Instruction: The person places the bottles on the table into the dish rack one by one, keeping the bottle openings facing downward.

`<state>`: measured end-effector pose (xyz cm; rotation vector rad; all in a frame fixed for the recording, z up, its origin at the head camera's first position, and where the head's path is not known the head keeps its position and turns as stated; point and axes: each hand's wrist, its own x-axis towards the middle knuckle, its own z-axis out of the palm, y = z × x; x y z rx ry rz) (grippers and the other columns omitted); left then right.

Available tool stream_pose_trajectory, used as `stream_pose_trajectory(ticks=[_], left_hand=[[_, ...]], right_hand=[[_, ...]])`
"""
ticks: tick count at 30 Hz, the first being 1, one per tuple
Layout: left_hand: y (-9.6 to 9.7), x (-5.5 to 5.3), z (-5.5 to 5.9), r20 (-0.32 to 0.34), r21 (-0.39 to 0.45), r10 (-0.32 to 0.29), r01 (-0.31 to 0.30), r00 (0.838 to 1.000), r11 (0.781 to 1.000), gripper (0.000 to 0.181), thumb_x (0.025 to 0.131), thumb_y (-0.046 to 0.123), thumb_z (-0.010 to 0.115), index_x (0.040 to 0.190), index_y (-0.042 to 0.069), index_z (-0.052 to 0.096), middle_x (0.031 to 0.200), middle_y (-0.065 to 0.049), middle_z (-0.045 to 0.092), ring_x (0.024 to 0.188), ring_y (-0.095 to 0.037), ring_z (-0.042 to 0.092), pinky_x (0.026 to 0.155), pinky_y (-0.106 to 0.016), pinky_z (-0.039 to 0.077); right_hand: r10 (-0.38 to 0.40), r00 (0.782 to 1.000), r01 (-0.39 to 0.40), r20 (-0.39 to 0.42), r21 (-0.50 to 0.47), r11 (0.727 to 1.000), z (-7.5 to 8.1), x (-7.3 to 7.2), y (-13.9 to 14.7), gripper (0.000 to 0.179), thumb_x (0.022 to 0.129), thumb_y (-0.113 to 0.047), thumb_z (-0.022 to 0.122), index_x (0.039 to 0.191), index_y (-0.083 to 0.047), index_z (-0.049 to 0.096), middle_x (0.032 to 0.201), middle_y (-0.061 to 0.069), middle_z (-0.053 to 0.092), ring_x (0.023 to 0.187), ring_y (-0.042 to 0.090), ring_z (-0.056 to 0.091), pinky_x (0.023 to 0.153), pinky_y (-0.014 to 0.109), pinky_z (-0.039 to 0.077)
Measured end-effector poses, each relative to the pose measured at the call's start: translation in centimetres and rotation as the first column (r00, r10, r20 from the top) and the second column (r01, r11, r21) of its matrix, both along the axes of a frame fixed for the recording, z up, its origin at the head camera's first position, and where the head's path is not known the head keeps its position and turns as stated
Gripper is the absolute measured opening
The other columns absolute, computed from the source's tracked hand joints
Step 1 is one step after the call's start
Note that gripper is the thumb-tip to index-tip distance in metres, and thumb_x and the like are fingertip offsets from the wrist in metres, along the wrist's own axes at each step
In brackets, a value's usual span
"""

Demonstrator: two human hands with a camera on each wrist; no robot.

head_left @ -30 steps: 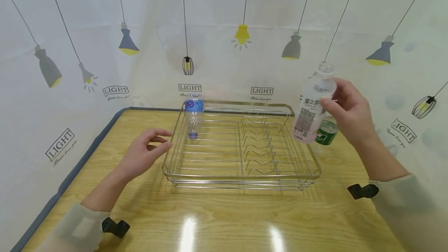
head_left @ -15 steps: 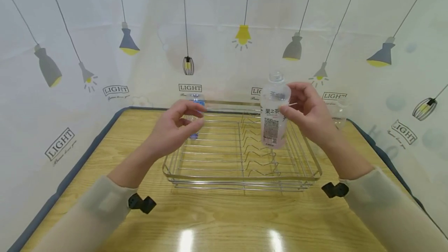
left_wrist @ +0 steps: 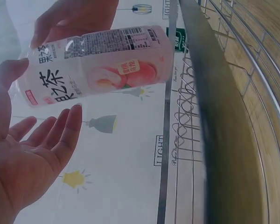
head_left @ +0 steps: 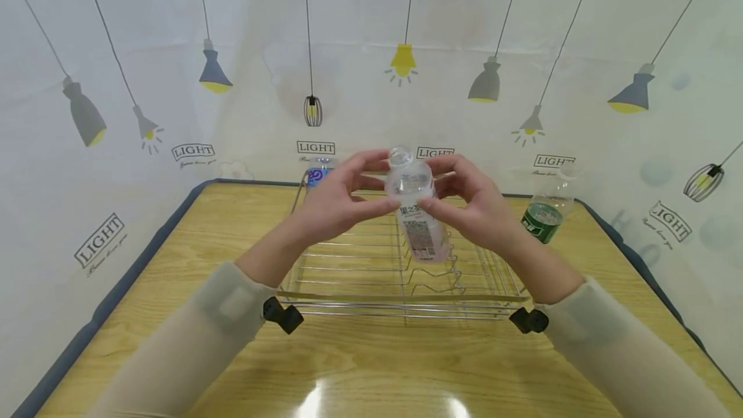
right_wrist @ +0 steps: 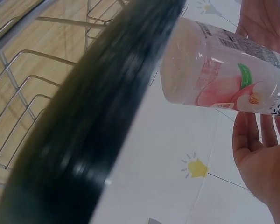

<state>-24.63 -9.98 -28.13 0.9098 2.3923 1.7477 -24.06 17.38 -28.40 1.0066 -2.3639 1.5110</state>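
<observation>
A clear plastic bottle (head_left: 422, 231) with a white-and-pink peach label hangs over the wire rack, uncapped, its neck leaning left. My right hand (head_left: 478, 208) grips its right side near the shoulder, thumb in front. From the left comes my left hand (head_left: 333, 205). Its thumb is at the bottle's shoulder, and in the left wrist view its fingers (left_wrist: 67, 128) are spread below the bottle, apart from it or barely touching. Both wrist views show the peach label (left_wrist: 121, 74) side on.
Beneath the hands, the metal dish rack (head_left: 348, 263) stands on the wooden table (head_left: 371, 360). A blue-labelled bottle (head_left: 317, 176) in its back left is mostly behind my left hand. Right of the rack is a green-labelled bottle (head_left: 542, 218). A patterned sheet (head_left: 360, 5) covers the walls.
My right hand has carried the peach bottle left to above the middle of the rack, and it has tilted. My left hand has moved right to meet it.
</observation>
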Motion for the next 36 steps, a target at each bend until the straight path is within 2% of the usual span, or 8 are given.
stream_pose_trajectory(ticks=[6, 11, 16, 20, 23, 26, 31, 36], left_hand=[[0.4, 0.1, 0.4, -0.018, -0.035, -0.002, 0.001, 1.0, 0.999, 0.064, 0.099, 0.025, 0.084, 0.157, 0.022, 0.056, 0.148, 0.0, 0.064, 0.133, -0.026, 0.066, 0.104, -0.046, 0.062], [0.2, 0.3, 0.3, 0.004, -0.003, 0.013, -0.013, 1.0, 1.0, 0.061, 0.098, 0.022, 0.085, 0.152, 0.019, 0.058, 0.146, -0.002, 0.063, 0.133, -0.027, 0.065, 0.104, -0.046, 0.062], [-0.5, 0.4, -0.2, 0.026, 0.074, 0.045, -0.047, 0.999, 0.996, 0.061, 0.097, 0.015, 0.085, 0.151, 0.016, 0.057, 0.142, -0.007, 0.065, 0.129, -0.028, 0.067, 0.101, -0.043, 0.064], [-1.4, 0.4, -0.5, 0.088, 0.199, 0.036, -0.053, 0.995, 0.979, 0.062, 0.097, 0.004, 0.08, 0.153, 0.01, 0.052, 0.143, -0.011, 0.065, 0.127, -0.028, 0.068, 0.1, -0.04, 0.065], [-2.0, 0.3, -0.7, 0.143, 0.282, 0.018, -0.058, 0.989, 0.958, 0.061, 0.099, 0.0, 0.076, 0.153, 0.005, 0.048, 0.146, -0.013, 0.063, 0.126, -0.026, 0.069, 0.101, -0.04, 0.065], [-2.6, 0.2, -0.9, 0.183, 0.329, 0.013, -0.074, 0.983, 0.941, 0.058, 0.101, -0.002, 0.073, 0.152, 0.005, 0.047, 0.148, -0.015, 0.061, 0.13, -0.027, 0.069, 0.103, -0.044, 0.064], [-3.2, 0.4, -1.1, 0.216, 0.334, 0.018, -0.091, 0.976, 0.938, 0.059, 0.102, 0.0, 0.072, 0.154, 0.007, 0.045, 0.152, -0.015, 0.06, 0.138, -0.033, 0.066, 0.107, -0.049, 0.061], [-3.7, 0.4, -1.6, 0.234, 0.295, 0.014, -0.084, 0.972, 0.952, 0.062, 0.102, 0.005, 0.074, 0.156, 0.011, 0.044, 0.152, -0.015, 0.061, 0.138, -0.032, 0.067, 0.109, -0.051, 0.06]], right_hand=[[-0.004, 1.0, 0.004, -0.014, 0.023, 1.0, 0.0, -0.1, -0.3, 0.054, 0.101, 0.0, 0.074, 0.15, -0.004, 0.052, 0.132, 0.014, 0.067, 0.106, 0.022, 0.07, 0.092, 0.026, 0.059], [0.026, 0.999, -0.027, 0.03, 0.036, 0.999, 0.0, -0.3, -0.3, 0.057, 0.101, -0.002, 0.076, 0.152, -0.006, 0.051, 0.144, 0.011, 0.063, 0.119, 0.025, 0.068, 0.099, 0.029, 0.059], [0.012, 0.997, -0.02, 0.078, 0.099, 0.995, -0.4, -0.5, 0.3, 0.068, 0.099, -0.006, 0.08, 0.159, -0.009, 0.047, 0.153, 0.012, 0.06, 0.135, 0.032, 0.065, 0.115, 0.047, 0.055], [-0.009, 0.994, -0.009, 0.11, 0.161, 0.987, -1.1, -0.6, 1.2, 0.069, 0.099, -0.011, 0.081, 0.16, -0.011, 0.047, 0.155, 0.014, 0.058, 0.139, 0.037, 0.063, 0.118, 0.058, 0.051], [-0.032, 0.992, 0.006, 0.124, 0.199, 0.98, -1.7, -0.5, 1.8, 0.07, 0.098, -0.015, 0.084, 0.159, -0.015, 0.05, 0.155, 0.01, 0.059, 0.136, 0.035, 0.064, 0.114, 0.053, 0.053], [-0.041, 0.992, 0.015, 0.123, 0.209, 0.978, -2.1, -0.4, 2.2, 0.071, 0.097, -0.016, 0.085, 0.16, -0.017, 0.051, 0.154, 0.008, 0.059, 0.134, 0.033, 0.065, 0.108, 0.043, 0.056], [-0.022, 0.995, 0.005, 0.101, 0.168, 0.986, -2.5, -0.5, 2.6, 0.07, 0.097, -0.009, 0.084, 0.159, -0.014, 0.052, 0.154, 0.011, 0.057, 0.129, 0.031, 0.064, 0.104, 0.025, 0.055], [0.005, 0.998, -0.011, 0.06, 0.102, 0.995, -2.5, -0.6, 2.9, 0.065, 0.096, 0.0, 0.081, 0.155, -0.01, 0.055, 0.155, 0.013, 0.055, 0.119, 0.029, 0.064, 0.095, 0.023, 0.057]])
